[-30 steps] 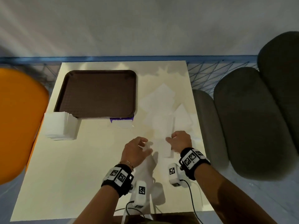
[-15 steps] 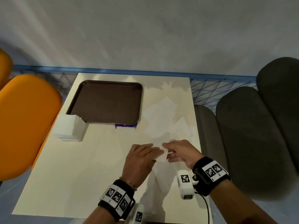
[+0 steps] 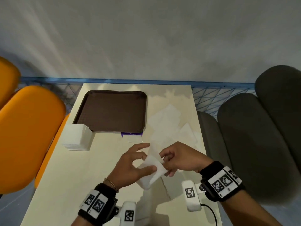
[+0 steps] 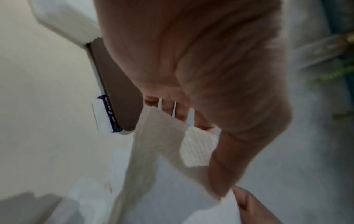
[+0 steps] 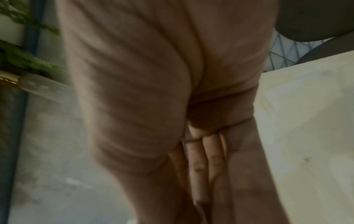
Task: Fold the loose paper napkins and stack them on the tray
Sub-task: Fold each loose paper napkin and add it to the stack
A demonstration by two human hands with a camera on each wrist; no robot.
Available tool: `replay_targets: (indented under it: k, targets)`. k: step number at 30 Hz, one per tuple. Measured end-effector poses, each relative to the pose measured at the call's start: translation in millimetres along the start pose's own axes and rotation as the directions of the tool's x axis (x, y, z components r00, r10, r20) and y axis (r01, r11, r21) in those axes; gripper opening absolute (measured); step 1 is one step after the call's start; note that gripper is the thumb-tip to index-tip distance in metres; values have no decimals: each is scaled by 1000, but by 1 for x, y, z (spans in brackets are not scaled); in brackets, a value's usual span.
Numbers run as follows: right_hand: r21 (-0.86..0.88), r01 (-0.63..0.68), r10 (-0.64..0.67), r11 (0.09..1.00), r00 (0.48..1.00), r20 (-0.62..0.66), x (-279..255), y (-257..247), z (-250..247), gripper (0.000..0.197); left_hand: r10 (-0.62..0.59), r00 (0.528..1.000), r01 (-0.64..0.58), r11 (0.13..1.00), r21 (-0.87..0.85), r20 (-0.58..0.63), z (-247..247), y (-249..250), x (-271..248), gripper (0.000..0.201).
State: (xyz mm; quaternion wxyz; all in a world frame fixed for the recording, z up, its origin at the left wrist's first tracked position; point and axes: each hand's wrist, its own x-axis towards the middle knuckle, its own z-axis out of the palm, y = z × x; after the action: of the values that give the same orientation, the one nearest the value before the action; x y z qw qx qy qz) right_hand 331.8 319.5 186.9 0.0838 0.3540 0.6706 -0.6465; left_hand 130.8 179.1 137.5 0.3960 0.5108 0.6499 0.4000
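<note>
napkin [image 3: 154, 162] held above table's near-right part, betw. both hands, partly bent | L hand [image 3: 130, 167] pinches its lower edge w/ thumb | R hand [image 3: 180, 159] pinches its upper-right edge | loose napkins [image 3: 166, 123] near table [image 3: 68, 185] R edge | tray [image 3: 112, 111] far-left, bare | napkin stack [image 3: 76, 137] touching tray's near-left corner, at L table edge | bare tabletop near-left
</note>
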Motion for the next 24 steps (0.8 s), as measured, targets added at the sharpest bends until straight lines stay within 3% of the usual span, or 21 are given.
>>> replay_targets:
  k: [2,4,9,11,15,17,19,21,24]
  targets:
    - [-1,-10,10,1000,999,47,-1,-16,3,28,-30,992,48,987,-151,120,-15,0,3,27]
    - [-1,-40,40,999,999,32,2,-25,6,26,9,982,25,984,-175,188,-25,3,3,28]
    - [50,-198,204,979,947,-250,27,-14,17,38,216,968,-232,964,127,131,-38,18,-5,24]
    - [44,-204,207,978,927,-313,34,-11,22,29,254,956,-277,946,167,145,-43,20,-7,22]
    - [-40,-145,123,989,934,-335,38,-17,34,9,33,966,-53,996,69,255,-58,15,-6,23]
    - [-39,-86,67,996,935,-347,39,-25,41,7,-7,965,-12,998,69,263,-65,10,-3,31]
    - [-12,-31,25,999,934,-357,40,-33,46,9,-19,961,16,1000,11,275,-71,6,0,26]
    - [-7,16,-18,1000,936,-351,39,-41,52,12,-11,976,15,1000,-17,217,-75,4,2,21]
    - [-36,62,-70,997,943,-324,38,-51,56,12,60,998,-58,994,90,-18,-81,-6,6,28]
